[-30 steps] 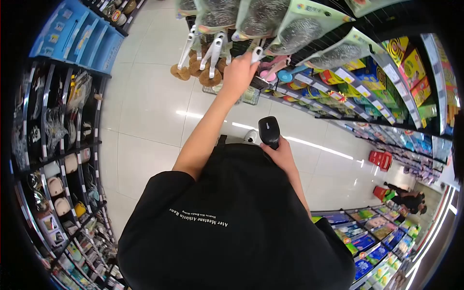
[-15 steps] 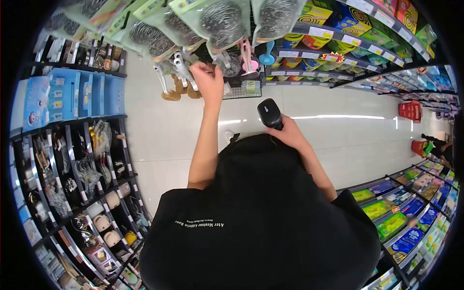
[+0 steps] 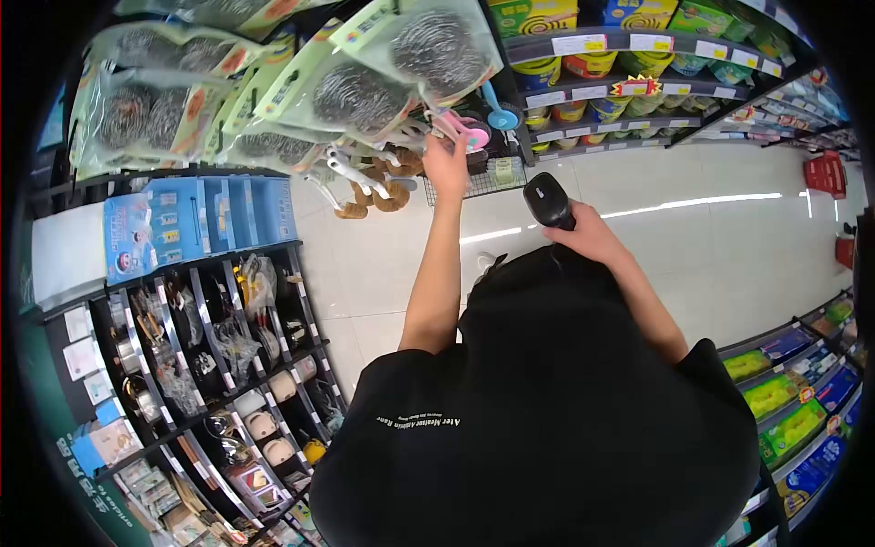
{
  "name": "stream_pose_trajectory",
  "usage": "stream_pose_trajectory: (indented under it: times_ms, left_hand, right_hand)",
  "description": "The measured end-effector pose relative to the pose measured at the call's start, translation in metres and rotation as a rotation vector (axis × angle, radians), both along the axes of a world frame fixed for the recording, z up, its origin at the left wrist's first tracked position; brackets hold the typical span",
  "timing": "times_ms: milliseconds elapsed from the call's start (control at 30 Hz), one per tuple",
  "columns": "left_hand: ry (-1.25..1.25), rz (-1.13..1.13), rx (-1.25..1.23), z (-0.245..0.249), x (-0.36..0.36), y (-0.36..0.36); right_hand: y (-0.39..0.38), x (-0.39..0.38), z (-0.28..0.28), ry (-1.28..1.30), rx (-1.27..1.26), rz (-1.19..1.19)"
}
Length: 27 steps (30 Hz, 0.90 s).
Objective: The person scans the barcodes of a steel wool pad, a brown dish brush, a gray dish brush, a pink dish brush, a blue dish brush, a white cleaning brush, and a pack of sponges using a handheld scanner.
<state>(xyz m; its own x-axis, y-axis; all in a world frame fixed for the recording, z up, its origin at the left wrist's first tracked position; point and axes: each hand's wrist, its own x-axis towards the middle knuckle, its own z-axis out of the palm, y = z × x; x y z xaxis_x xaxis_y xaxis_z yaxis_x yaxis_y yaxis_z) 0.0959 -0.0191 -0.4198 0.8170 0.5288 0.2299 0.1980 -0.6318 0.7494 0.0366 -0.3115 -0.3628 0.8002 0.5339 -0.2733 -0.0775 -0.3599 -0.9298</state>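
My right hand (image 3: 591, 233) is wrapped around the handle of a black handheld barcode scanner (image 3: 549, 201), its head pointing up and away from me. My left hand (image 3: 445, 168) is raised to the hanging goods, with its fingers curled at a pink brush (image 3: 473, 136); the fingertips are partly hidden. Beside that brush hangs a blue one (image 3: 501, 118). White-handled brushes (image 3: 351, 171) and brown brush heads (image 3: 392, 193) hang left of my left hand. Above it are packs of dark wire scourers (image 3: 437, 46) on green cards.
Shelves at upper right hold mosquito-coil boxes (image 3: 538, 16) and tubs (image 3: 592, 64). A blue display box (image 3: 196, 219) stands above the left kitchenware shelf (image 3: 228, 337). Red baskets (image 3: 825, 173) are on the tiled floor (image 3: 693, 201) at far right. Packaged goods (image 3: 788, 428) fill the lower-right shelves.
My left hand has moved right from the white-handled brushes to the pink brush. The view has shifted left, and the scanner stays in my right hand.
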Motion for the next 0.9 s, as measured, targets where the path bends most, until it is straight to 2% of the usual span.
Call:
stream_pose_trajectory:
  times_ms: [67, 200, 333, 433, 500, 567, 600, 700, 733, 767, 833, 867, 900]
  left_hand:
    - [0.037, 0.076, 0.169, 0.002, 0.004, -0.005]
    - [-0.056, 0.012, 0.069, 0.012, 0.009, -0.008]
    - [-0.051, 0.039, 0.049, 0.011, -0.001, -0.015]
    - [-0.07, 0.034, 0.051, -0.005, -0.008, -0.012]
    - [-0.125, -0.072, -0.068, -0.007, -0.012, -0.016]
    - [-0.119, -0.091, -0.223, 0.021, -0.023, -0.034]
    - [0.022, -0.097, -0.271, 0.033, -0.029, -0.036]
    - [0.033, -0.051, -0.238, 0.046, -0.034, -0.044]
    - [0.003, -0.054, -0.029, 0.036, -0.034, -0.038]
    - [0.02, -0.012, -0.029, 0.031, -0.04, -0.037]
    - [0.041, 0.072, -0.029, 0.054, -0.042, -0.053]
    - [-0.03, 0.073, 0.059, 0.032, -0.046, -0.038]
    - [-0.026, 0.072, 0.036, 0.034, -0.049, -0.035]
  right_hand:
    - [-0.01, 0.007, -0.005, 0.017, 0.004, 0.006]
    - [-0.026, 0.016, -0.013, 0.043, 0.002, 0.0]
    - [-0.036, 0.023, -0.019, 0.013, -0.03, 0.05]
    - [-0.038, 0.025, -0.022, 0.004, 0.017, 0.052]
    - [-0.039, 0.027, -0.022, 0.009, 0.05, 0.046]
    - [-0.04, 0.03, -0.026, 0.019, 0.047, 0.04]
    - [-0.039, 0.031, -0.027, 0.024, 0.048, 0.039]
    - [-0.039, 0.034, -0.026, 0.057, 0.095, 0.046]
    - [-0.04, 0.033, -0.029, 0.054, 0.086, 0.047]
    - [-0.04, 0.034, -0.031, 0.051, 0.076, 0.05]
    - [-0.04, 0.035, -0.031, 0.043, 0.065, 0.06]
    - [-0.04, 0.036, -0.028, 0.042, 0.063, 0.067]
    - [-0.04, 0.037, -0.026, 0.042, 0.06, 0.073]
